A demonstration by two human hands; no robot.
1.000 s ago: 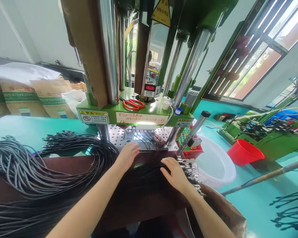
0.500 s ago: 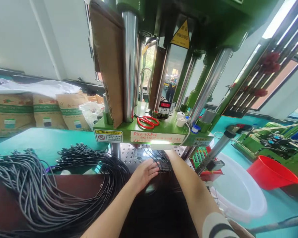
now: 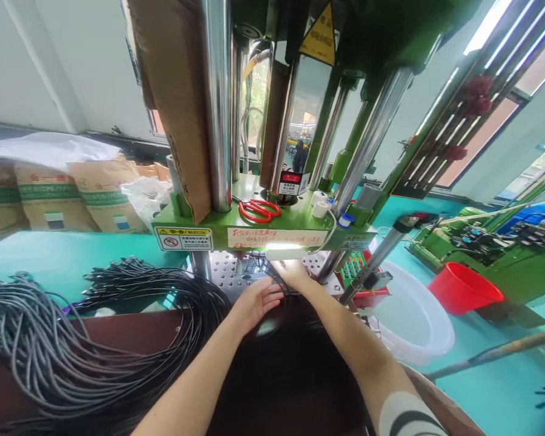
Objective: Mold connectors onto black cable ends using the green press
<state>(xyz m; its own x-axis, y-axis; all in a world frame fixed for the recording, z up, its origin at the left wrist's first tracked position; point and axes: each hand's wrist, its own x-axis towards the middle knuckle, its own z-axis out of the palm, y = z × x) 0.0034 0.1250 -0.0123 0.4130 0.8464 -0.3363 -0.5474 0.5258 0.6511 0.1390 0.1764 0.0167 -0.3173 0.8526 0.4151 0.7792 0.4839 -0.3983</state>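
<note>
Reaching under the lamp [image 3: 285,252] of the green press, my right hand [image 3: 294,274] is over the metal plate where thin black cables [image 3: 279,280] lie. The lamp hides part of its fingers, so their grip cannot be made out. My left hand [image 3: 254,303] is at the front edge of the press bed [image 3: 224,272], palm turned up and inward. Its fingers are stretched out, with the tips beside the cables. A big bundle of black cables [image 3: 195,303] curves over the dark table to the left of my left arm.
Red-handled scissors [image 3: 260,211] lie on the green press ledge [image 3: 218,233]. Steel columns [image 3: 220,121] rise on both sides. To the right are a control box with green buttons [image 3: 354,266], a large white tub [image 3: 440,327] and a red bucket [image 3: 465,289]. Paper sacks [image 3: 95,194] stand at the left.
My right hand has moved from the cable ends at the table's right into the press under the lamp. My left hand has turned palm up beside the cables. The view has shifted.
</note>
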